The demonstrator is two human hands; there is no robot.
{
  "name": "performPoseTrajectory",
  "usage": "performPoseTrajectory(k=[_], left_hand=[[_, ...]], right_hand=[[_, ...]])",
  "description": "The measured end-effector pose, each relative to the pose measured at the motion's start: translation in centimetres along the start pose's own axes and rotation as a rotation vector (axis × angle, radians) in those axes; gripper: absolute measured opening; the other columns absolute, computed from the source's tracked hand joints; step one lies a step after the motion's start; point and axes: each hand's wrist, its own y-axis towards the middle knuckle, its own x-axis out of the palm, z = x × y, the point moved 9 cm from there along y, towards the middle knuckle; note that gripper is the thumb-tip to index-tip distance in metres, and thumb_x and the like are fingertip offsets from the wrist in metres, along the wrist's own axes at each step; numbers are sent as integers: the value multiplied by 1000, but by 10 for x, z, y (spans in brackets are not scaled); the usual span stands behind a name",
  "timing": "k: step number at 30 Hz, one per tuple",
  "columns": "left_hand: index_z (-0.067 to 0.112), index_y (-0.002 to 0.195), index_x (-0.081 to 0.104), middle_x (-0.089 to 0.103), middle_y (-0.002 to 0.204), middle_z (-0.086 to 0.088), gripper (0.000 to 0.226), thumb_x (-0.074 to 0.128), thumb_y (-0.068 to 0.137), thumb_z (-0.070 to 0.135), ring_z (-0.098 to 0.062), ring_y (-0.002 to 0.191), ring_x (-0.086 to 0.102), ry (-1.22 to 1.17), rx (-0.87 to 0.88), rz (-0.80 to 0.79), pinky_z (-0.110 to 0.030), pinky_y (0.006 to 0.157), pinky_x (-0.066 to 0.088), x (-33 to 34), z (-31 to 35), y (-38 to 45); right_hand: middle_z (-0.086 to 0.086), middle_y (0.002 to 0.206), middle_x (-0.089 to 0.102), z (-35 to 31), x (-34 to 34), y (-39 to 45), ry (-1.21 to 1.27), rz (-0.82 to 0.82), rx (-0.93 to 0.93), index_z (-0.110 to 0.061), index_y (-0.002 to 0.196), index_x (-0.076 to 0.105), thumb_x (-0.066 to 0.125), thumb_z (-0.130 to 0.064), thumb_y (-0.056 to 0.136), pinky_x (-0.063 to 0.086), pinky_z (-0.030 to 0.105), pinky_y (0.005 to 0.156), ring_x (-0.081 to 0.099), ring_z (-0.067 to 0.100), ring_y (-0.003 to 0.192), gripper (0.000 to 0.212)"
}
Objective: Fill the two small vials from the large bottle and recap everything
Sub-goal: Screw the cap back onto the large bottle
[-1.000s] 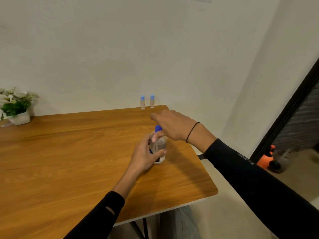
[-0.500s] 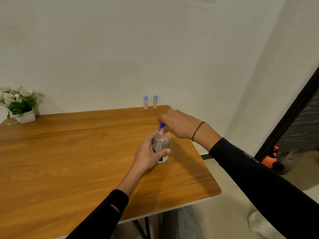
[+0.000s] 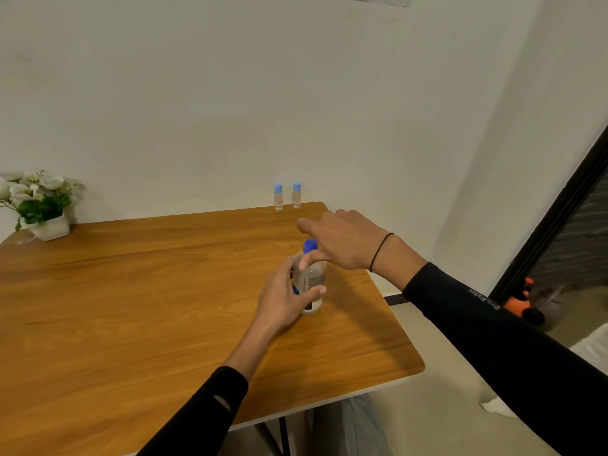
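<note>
While left hand [image 3: 279, 299] wraps the bottle [image 3: 311, 281], its label seems unreadable.

The left hand [image 3: 283, 299] was curled in a grip, thumb forward and fingers wrapped round, its black-sleeved forearm reaching up from below. The right hand [image 3: 345, 241] hovered above it, palm down, fingers spread loosely and thumb angled down, a thin black band on its wrist.
</note>
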Motion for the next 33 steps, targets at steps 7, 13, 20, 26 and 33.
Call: performPoseTrajectory(k=[7,13,20,26,33], left_hand=[[35,145,54,62,141,21,76,92,80,42,-6,124,60,-15,14,1,-34,96,54,-1,1,0],[28,145,57,69,134,10,75,92,81,43,-15,122,64,-7,2,6,-50,100,56,1,-1,1],[24,147,55,67,137,5,76,90,83,42,-19,126,62,-3,-10,0,-50,102,56,0,3,-1],[30,147,54,65,132,14,77,91,81,45,-13,122,61,4,-15,7,-49,97,59,-2,4,-3],[28,149,53,67,136,10,81,91,80,48,-14,122,63,13,-14,4,-47,96,59,-2,4,-2]], right_hand=[[0,82,53,-1,0,1,-37,-15,18,-22,100,50,55,-40,107,27,28,50,47,17,62,20],[6,92,59,-9,2,-1,61,-86,-57,-23,119,49,61,-25,104,51,39,60,60,27,73,19],[1,81,51,-4,-1,2,75,-67,-4,-18,109,52,63,-45,101,41,32,55,52,20,67,31],[-4,75,42,1,4,-1,61,-79,13,-18,103,55,57,-35,107,35,28,53,51,20,66,18],[2,86,57,-4,9,-4,86,-80,-48,-21,114,49,63,-19,103,43,30,55,58,24,70,18]])
